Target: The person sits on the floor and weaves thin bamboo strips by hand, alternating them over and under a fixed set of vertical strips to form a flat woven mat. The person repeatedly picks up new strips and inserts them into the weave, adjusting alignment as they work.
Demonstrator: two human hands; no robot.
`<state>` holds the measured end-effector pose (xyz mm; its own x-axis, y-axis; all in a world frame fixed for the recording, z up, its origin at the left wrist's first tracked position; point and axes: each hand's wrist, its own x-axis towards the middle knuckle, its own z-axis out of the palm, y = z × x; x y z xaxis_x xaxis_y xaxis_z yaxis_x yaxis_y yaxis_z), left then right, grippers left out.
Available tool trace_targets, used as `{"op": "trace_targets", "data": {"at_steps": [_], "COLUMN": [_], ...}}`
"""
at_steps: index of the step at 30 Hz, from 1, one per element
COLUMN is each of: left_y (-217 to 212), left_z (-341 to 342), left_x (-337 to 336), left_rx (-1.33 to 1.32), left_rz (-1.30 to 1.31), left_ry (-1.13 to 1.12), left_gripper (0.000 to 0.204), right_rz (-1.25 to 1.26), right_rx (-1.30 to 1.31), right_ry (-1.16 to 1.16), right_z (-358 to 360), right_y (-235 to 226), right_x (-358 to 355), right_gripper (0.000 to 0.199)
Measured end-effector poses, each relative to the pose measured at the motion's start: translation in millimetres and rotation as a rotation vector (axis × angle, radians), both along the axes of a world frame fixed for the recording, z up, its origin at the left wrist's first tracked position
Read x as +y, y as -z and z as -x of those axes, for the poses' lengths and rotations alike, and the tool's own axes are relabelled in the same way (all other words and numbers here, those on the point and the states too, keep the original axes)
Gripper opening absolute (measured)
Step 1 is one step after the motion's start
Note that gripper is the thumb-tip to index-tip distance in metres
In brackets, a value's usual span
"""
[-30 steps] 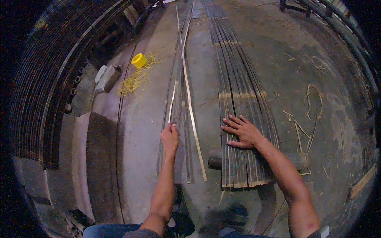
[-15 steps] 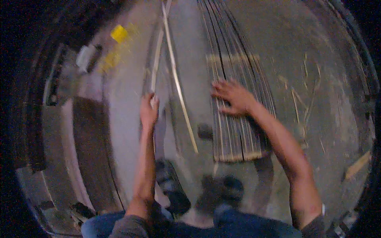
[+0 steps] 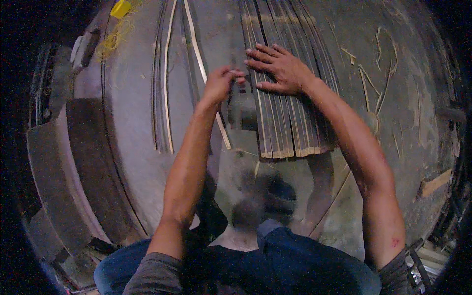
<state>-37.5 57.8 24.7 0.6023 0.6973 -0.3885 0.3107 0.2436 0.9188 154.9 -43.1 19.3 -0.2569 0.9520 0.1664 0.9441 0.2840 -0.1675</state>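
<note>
A row of long, thin, dark strips (image 3: 282, 130) lies side by side on the floor, light along their cut ends. My right hand (image 3: 282, 71) rests flat on its upper part, fingers spread, holding nothing. Just left of the row, my left hand (image 3: 220, 86) is closed with its fingers curled; a faint blurred band passes near the fingertips, and what they hold cannot be made out. A pale strip (image 3: 196, 49) runs slantwise partly behind that hand. Further left lie another pale strip (image 3: 168, 98) and a dark strip (image 3: 156, 98).
Brown blocks or boards (image 3: 91, 162) stand along the left. Yellow stringy material (image 3: 112, 44) lies near a yellow object (image 3: 120, 8) at the upper left. Thin scraps (image 3: 368, 86) litter the floor at right, with a short wooden piece (image 3: 435, 184) beyond.
My left hand has left the pale strip at left and moved right, close to the row. My right hand stays flat on the row. The view has shifted, so the floor things appear changed in position.
</note>
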Motion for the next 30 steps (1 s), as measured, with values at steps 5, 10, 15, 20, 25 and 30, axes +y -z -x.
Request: {"op": "trace_targets", "data": {"at_steps": [5, 10, 15, 20, 25, 30], "left_y": [-78, -41, -42, -34, 1, 65], "left_z": [21, 28, 25, 22, 39, 50], "left_x": [-43, -102, -83, -30, -17, -19], "left_rx": [-0.277, -0.155, -0.205, -0.145, 0.000, 0.399], "left_rz": [-0.004, 0.071, 0.060, 0.019, 0.024, -1.109], "left_ry": [-0.434, -0.376, -0.433, -0.425, -0.460, -0.363], "left_gripper": [0.013, 0.016, 0.017, 0.018, 0.035, 0.045], "right_rz": [0.053, 0.073, 0.093, 0.058, 0.042, 0.122], "right_rx": [0.030, 0.028, 0.068, 0.030, 0.064, 0.112], "right_ry": [-0.003, 0.020, 0.041, 0.038, 0.036, 0.047], "right_z": [-3, 8, 16, 11, 11, 8], "right_y": [-5, -1, 11, 8, 4, 15], "right_x": [-8, -43, -47, -38, -39, -38], "right_gripper": [0.065, 0.065, 0.065, 0.063, 0.063, 0.064]}}
